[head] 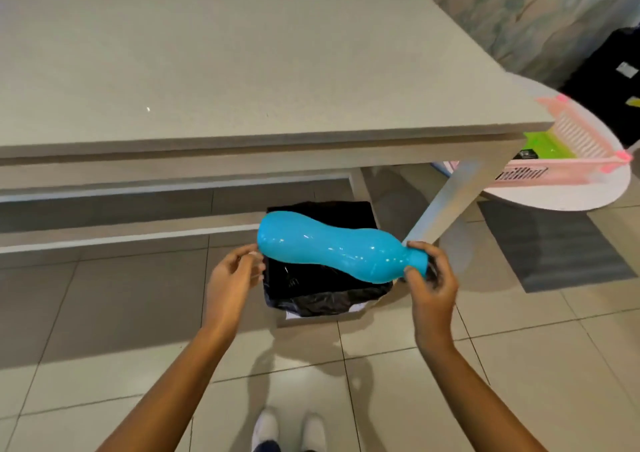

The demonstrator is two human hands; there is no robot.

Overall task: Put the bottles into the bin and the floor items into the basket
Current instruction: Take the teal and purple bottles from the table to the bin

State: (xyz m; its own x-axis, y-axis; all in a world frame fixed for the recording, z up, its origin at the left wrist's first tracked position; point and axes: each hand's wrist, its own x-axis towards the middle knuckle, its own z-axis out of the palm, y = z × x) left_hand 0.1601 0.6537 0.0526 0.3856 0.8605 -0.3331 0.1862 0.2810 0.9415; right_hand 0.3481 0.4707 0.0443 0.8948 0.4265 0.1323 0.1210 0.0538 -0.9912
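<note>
A glossy blue bottle (332, 249) lies on its side in the air, right over the bin (313, 301), which has a black liner and stands on the floor under the table's front edge. My right hand (431, 285) is closed around the bottle's neck at its right end. My left hand (233, 278) is at the bottle's base, fingers apart, fingertips at or just off the bottom; it is not wrapped around the bottle. The pink slatted basket (585, 145) sits on a round white table (554, 195) at the right and holds a green item (547, 145).
A large grey table (207, 70) fills the upper view, and its slanted white leg (446, 202) comes down just right of the bin. A dark mat (554, 243) lies on the tiled floor at the right. My white shoes (287, 431) are at the bottom.
</note>
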